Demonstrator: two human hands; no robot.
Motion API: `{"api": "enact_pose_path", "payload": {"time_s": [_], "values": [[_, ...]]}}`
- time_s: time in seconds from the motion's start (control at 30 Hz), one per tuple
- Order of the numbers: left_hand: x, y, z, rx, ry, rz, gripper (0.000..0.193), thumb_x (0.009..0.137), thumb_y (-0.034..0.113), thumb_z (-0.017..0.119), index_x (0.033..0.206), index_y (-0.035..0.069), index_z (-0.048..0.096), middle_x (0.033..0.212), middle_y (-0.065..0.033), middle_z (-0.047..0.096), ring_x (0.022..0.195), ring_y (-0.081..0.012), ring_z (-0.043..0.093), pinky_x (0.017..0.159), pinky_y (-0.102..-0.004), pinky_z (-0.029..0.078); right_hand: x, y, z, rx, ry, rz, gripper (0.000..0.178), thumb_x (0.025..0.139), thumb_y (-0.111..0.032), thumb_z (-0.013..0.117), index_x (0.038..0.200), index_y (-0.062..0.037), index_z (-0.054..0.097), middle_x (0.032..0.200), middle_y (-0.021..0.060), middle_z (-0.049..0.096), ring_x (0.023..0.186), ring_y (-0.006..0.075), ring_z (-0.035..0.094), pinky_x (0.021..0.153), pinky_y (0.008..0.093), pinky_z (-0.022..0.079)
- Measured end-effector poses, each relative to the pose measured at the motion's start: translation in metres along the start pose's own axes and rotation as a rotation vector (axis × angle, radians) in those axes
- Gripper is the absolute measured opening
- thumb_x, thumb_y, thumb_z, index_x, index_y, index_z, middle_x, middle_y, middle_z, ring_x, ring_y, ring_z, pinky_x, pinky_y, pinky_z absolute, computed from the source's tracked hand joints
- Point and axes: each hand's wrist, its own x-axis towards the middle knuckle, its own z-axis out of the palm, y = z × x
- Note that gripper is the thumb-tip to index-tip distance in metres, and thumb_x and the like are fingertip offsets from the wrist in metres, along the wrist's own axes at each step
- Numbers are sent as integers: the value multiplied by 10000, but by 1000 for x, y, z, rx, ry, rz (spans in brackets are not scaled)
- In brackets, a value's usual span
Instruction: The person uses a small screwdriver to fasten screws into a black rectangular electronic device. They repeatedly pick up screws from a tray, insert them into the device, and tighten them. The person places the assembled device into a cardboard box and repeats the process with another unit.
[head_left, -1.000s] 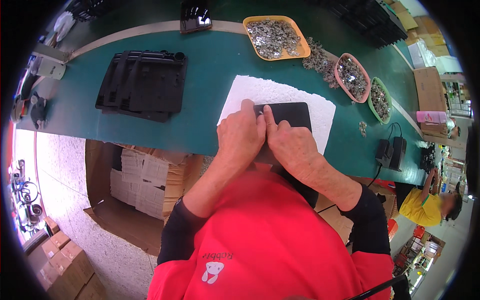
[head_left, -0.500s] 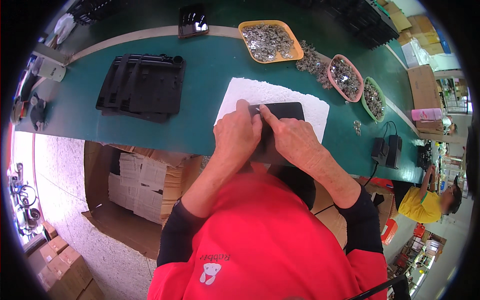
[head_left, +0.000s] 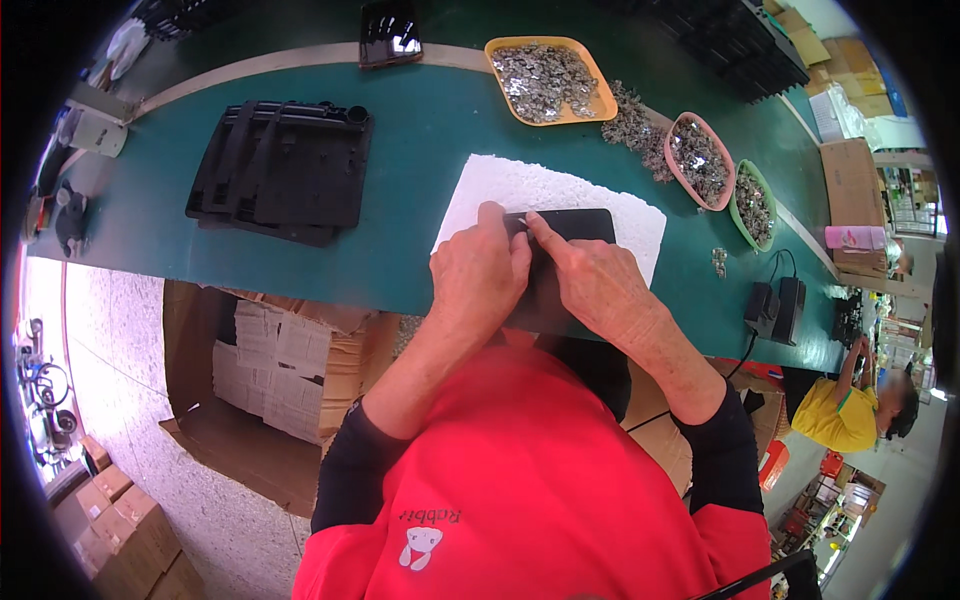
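Note:
A flat black plastic panel [head_left: 580, 226] lies on a white foam pad [head_left: 636, 222] at the table's near edge. My left hand [head_left: 480, 272] is closed over the panel's left side, thumb and index finger near its far left corner. Against that same corner presses the index finger of my right hand [head_left: 602, 284]; its other fingers are curled over the panel. A tiny pale spot shows between the fingertips, too small to name. My palms hide much of the panel, and whatever is under the right fingers does not show.
Stacked black plastic housings [head_left: 290, 165] lie left. Small metal parts fill a yellow tray [head_left: 607, 105], a pink basket [head_left: 728, 178] and a green basket [head_left: 768, 226]; more lie loose between. Black power adapters [head_left: 788, 308] sit right. An open carton [head_left: 240, 440] stands below; a person in yellow [head_left: 838, 415] is at right.
The view has shifted slightly. Both hands stay on the panel with almost the same grip, the right index finger still at its far left corner.

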Motion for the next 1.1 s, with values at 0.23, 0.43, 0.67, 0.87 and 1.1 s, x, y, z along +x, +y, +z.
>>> {"api": "enact_pose_path", "payload": {"time_s": [0.23, 0.43, 0.67, 0.87, 1.1], "values": [[0, -2, 2, -4, 14, 19, 295, 829, 215, 634, 1025, 13, 543, 634, -181, 633, 603, -370, 641, 586, -457, 500, 3, -9, -7, -36, -58, 48, 551, 825, -13, 487, 1371, -78, 457, 756, 166, 655, 701, 351, 651, 630, 452, 532], [1, 0, 0, 21, -20, 1, 293, 836, 217, 633, 1019, 13, 530, 621, -176, 624, 589, -369, 633, 577, -457, 495, 9, -17, -17, -71, -107, 40, 516, 821, -23, 492, 1337, -30, 473, 714, 193, 647, 673, 364, 651, 616, 458, 530], [-1, 1, 0, -6, -18, 23, 261, 857, 224, 596, 941, 3, 486, 626, -189, 620, 592, -395, 623, 563, -495, 473, 14, -21, -18, -152, -152, -16, 475, 822, -41, 511, 1289, 41, 487, 678, 201, 641, 645, 354, 656, 591, 454, 527], [-1, -2, 4, -15, 28, 39, 262, 861, 236, 589, 910, 1, 487, 648, -202, 630, 610, -411, 625, 571, -513, 472, 18, -22, -16, -184, -103, -16, 442, 823, -41, 511, 1257, 39, 505, 708, 209, 650, 673, 358, 660, 611, 457, 527], [-3, -7, 3, -99, 54, 16, 318, 861, 250, 606, 1049, 3, 539, 719, -216, 654, 690, -414, 643, 626, -500, 484, 9, -13, -23, -63, -93, 19, 485, 813, -25, 502, 1298, -35, 500, 756, 210, 656, 736, 372, 656, 644, 478, 518]]}}
